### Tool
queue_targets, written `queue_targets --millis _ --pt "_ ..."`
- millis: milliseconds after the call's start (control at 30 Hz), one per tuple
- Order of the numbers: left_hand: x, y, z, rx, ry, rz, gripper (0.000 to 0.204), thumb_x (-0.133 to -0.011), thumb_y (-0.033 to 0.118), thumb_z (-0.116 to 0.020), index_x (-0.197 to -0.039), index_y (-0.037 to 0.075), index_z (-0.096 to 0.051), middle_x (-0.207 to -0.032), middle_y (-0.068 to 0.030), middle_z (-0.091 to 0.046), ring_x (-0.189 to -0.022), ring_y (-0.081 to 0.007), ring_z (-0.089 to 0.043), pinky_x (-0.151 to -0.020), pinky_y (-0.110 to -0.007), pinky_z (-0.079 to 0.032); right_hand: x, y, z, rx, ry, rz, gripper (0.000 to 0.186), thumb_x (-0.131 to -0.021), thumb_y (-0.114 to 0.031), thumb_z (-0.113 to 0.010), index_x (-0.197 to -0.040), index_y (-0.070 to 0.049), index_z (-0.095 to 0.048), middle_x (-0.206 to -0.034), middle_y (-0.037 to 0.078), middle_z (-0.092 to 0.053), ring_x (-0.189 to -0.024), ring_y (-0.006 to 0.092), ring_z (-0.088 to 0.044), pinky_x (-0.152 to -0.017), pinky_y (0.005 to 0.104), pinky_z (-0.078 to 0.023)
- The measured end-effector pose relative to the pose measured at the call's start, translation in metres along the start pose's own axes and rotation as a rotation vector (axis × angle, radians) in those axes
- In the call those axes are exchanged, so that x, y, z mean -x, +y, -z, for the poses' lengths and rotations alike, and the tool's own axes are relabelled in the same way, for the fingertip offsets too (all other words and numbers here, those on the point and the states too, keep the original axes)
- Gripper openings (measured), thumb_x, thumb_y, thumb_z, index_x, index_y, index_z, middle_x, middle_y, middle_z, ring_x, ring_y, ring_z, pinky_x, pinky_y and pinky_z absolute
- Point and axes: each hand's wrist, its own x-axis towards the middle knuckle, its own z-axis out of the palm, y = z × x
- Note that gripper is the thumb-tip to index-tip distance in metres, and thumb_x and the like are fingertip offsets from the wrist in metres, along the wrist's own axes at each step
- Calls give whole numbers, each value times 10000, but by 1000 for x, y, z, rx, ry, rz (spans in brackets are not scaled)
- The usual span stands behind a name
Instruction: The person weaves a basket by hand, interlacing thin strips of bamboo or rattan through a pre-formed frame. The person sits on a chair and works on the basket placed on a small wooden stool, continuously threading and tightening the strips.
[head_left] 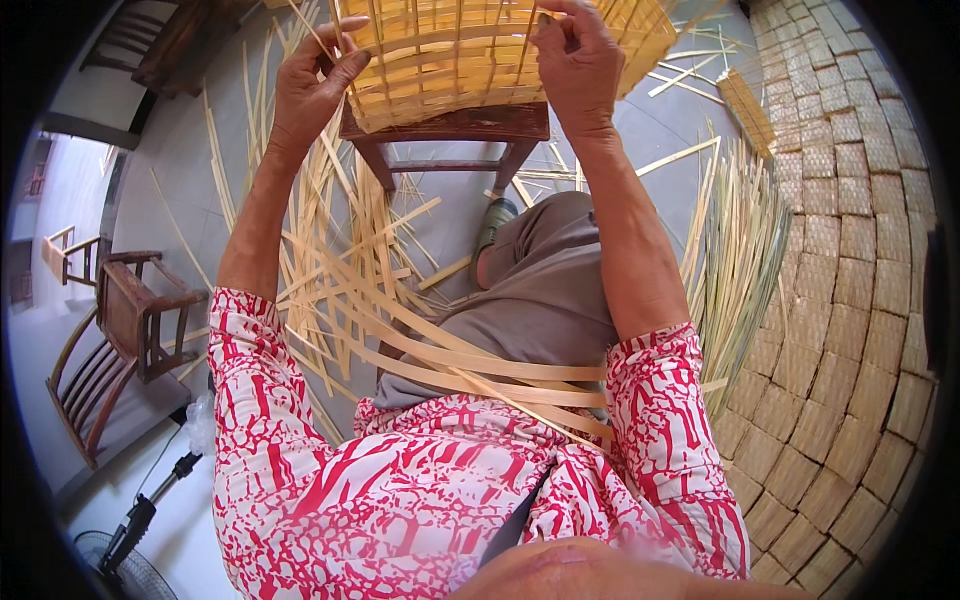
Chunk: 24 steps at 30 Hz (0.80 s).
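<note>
In front of me a yellow openwork bamboo basket [450, 70] rests on a dark red wooden stool [440, 126], its far part cut off by the top of the picture. My left hand [316, 82] is at the basket's left corner, thumb and fingers closed on a thin bamboo strip [312, 30]. At the right side of the weave, my right hand [580, 65] has its fingers curled in a pinch against the basket. Several long pale bamboo strips [480, 367] lie across my lap.
Loose bamboo strips [330, 200] cover the floor to the left of the stool. A bundle of thin greenish strips [735, 250] lies to the right, beside rows of stacked woven pieces [830, 330]. Wooden chairs [135, 310] and a fan [110, 560] stand at the left.
</note>
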Motion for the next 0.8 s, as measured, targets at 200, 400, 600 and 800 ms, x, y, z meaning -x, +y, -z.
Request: queue_targets --millis 200,400,600,800 --pt "9 4 -1 41 191 18 472 -942 18 -699 -1390 77 -560 -1139 -18 -621 -998 -94 -599 -882 -241 -505 0 0 -15 -2 -164 -193 195 -965 -297 -684 -1021 -112 -714 -687 69 -722 -607 201 -714 -590 357 -529" --pt "16 17 -36 -139 319 -30 816 -835 294 -855 -1469 81 -388 -1355 -126 -537 -1193 -227 -583 -1034 -354 -489 1 -14 -15 -263 -285 -372 237 -976 -281 -696 -994 -47 -719 -666 43 -706 -538 93 -640 -503 262 -499" --pt "-7 30 -70 184 545 109 673 -898 242 -789 -1425 49 -419 -1376 -166 -519 -1137 -271 -607 -1002 -322 -477 7 -21 -18 -256 -263 -363 208 -966 -257 -699 -944 -52 -725 -646 45 -704 -535 113 -654 -512 255 -501" --pt "-18 -7 -63 25 585 -37 653 -921 308 -785 -1368 17 -409 -1192 -132 -596 -1092 -170 -572 -945 -311 -470 9 -1 -41 23 -195 -168 180 -988 -226 -667 -993 -58 -733 -665 44 -717 -522 80 -645 -510 226 -504"
